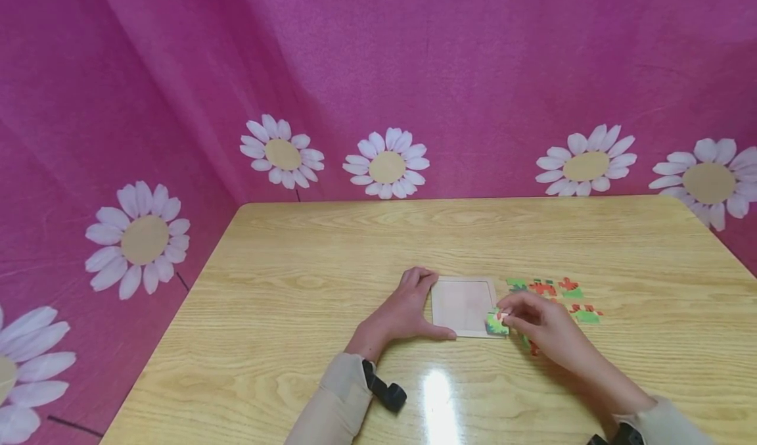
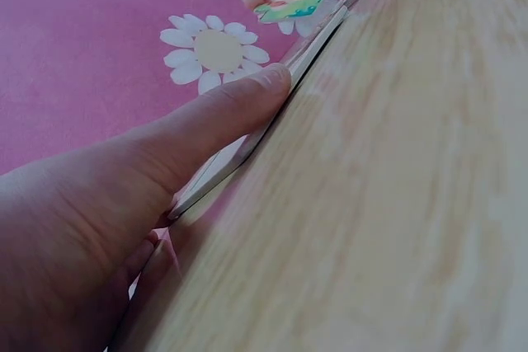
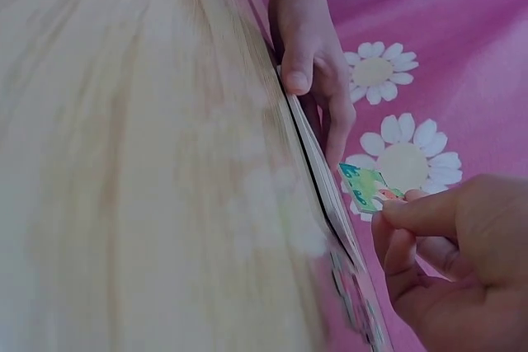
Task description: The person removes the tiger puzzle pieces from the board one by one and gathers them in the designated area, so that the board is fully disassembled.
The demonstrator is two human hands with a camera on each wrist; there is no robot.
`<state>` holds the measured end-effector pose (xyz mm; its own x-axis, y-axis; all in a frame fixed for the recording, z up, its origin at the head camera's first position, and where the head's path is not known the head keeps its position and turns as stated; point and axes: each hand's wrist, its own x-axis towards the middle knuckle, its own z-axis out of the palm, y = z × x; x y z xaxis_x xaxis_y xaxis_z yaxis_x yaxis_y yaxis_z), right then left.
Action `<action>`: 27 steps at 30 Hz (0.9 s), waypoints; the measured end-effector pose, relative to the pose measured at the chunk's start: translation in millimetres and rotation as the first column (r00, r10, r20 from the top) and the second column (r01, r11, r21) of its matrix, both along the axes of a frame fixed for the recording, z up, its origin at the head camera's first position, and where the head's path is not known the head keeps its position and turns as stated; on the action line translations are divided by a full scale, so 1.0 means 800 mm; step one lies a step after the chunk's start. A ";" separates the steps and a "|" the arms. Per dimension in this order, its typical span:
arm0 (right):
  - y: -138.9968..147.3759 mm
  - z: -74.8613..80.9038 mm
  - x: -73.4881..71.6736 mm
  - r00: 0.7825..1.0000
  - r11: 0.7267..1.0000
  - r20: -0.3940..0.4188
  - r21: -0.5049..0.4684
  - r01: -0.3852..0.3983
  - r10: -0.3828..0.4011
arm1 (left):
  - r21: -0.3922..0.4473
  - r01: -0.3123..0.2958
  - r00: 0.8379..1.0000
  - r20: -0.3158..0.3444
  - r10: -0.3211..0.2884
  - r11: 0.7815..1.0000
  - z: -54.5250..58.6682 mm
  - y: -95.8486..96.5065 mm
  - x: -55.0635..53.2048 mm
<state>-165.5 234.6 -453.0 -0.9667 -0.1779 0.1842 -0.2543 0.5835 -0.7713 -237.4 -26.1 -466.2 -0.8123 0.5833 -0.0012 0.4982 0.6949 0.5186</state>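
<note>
A square, shallow puzzle tray (image 1: 462,305) with a pale inside and a raised rim lies on the table. My left hand (image 1: 409,307) holds it at the left side, thumb along the near edge and fingers at the far left corner. In the left wrist view the thumb (image 2: 247,92) rests on the tray's edge. Between thumb and fingertips my right hand (image 1: 544,323) pinches a green jigsaw piece (image 1: 495,323) with some red and white. That piece is over the tray's near right corner, raised above it in the right wrist view (image 3: 360,189).
Several loose jigsaw pieces (image 1: 587,313) in green and red lie on the table right of the tray, some partly hidden by my right hand. The wood-grained table (image 1: 296,267) ends at a pink cloth (image 1: 473,70) printed with daisies.
</note>
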 end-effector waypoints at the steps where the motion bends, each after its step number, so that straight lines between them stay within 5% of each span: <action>1: 0.002 0.000 0.001 1.000 1.000 -0.006 0.005 0.004 -0.004 | 0.002 0.000 1.000 0.003 0.000 1.000 0.000 0.000 0.000; 27: 0.053 -0.012 0.025 0.985 0.999 -0.168 -0.036 0.030 -0.036 | -0.006 0.014 1.000 -0.016 -0.014 1.000 0.000 -0.001 0.001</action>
<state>-145.5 276.7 -462.7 -0.9264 -0.1373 0.3506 -0.3635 0.5687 -0.7378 -236.9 -26.9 -466.0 -0.8040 0.5946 0.0083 0.5163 0.6910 0.5059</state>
